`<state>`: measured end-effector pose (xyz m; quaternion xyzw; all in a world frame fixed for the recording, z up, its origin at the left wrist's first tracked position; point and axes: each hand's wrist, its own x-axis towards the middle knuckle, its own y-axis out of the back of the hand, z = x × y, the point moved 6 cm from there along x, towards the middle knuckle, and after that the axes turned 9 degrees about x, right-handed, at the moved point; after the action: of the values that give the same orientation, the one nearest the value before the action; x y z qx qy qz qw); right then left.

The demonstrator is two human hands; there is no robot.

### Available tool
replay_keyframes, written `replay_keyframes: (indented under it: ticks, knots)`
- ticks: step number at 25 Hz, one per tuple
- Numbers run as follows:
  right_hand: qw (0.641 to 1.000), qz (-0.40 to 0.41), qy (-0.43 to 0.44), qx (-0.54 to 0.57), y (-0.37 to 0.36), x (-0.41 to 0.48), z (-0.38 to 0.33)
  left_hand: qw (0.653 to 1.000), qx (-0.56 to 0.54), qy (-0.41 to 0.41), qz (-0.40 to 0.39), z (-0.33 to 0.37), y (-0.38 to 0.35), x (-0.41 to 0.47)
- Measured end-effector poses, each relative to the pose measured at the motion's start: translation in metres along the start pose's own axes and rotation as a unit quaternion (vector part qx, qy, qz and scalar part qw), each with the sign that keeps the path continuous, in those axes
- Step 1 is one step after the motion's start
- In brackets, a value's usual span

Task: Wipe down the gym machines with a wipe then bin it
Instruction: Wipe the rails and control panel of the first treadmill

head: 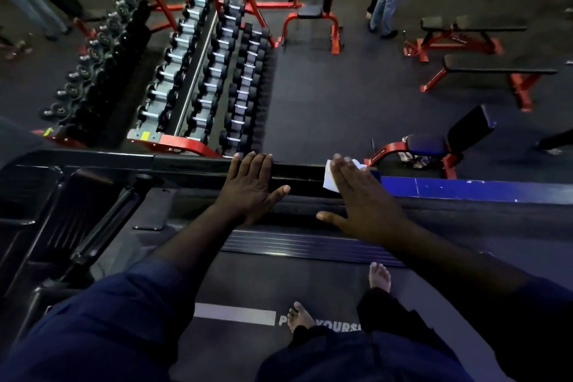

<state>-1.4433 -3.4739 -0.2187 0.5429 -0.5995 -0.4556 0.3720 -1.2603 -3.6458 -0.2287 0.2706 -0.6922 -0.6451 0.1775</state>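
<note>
1. Pressing down flat, the right hand [362, 198] covers most of a white wipe [329, 179] on the black front bar [297, 171] of the treadmill [310, 245]; we see its fingers straight and close together, with the thumb splayed out to the left
2. We find the wipe under the fingers rather than pinched by them: one white edge juts out beside the index finger, on the side facing the other hand, and a small corner peeks past the fingertips (the rest is hidden beneath the hand)
3. The left hand [252, 186] lies flat on the same bar, near the wipe and apart from it; its fingers are straight and held together, the fingertips at the bar's far edge, the thumb pointing out to the right
4. Below the hands we see the treadmill's belt [248, 282] with white lettering, and two bare feet [299, 316] on it
5. Beyond the bar, a red dumbbell rack [201, 80] stands to the left and red-framed benches [483, 71] to the right on the dark floor
</note>
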Motion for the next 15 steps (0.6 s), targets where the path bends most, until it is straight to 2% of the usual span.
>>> replay_keyframes:
  ticks: [4,8,10,15]
  knots:
    - [0.997,-0.038,0.064,0.0,-0.002,-0.018,0.01,1.0,-0.007,0.003,0.002,0.016,0.001,0.006]
    - [0.999,-0.02,0.039,0.027,0.006,-0.025,0.036,1.0,-0.007,0.02,0.02,0.033,0.001,0.01]
    - [0.995,-0.04,0.086,0.029,0.002,-0.031,0.046,0.999,-0.018,0.033,0.002,0.044,-0.001,0.014]
    - [0.988,0.04,0.09,0.119,0.005,-0.024,0.079,0.995,-0.036,0.096,-0.006,0.066,0.003,0.021]
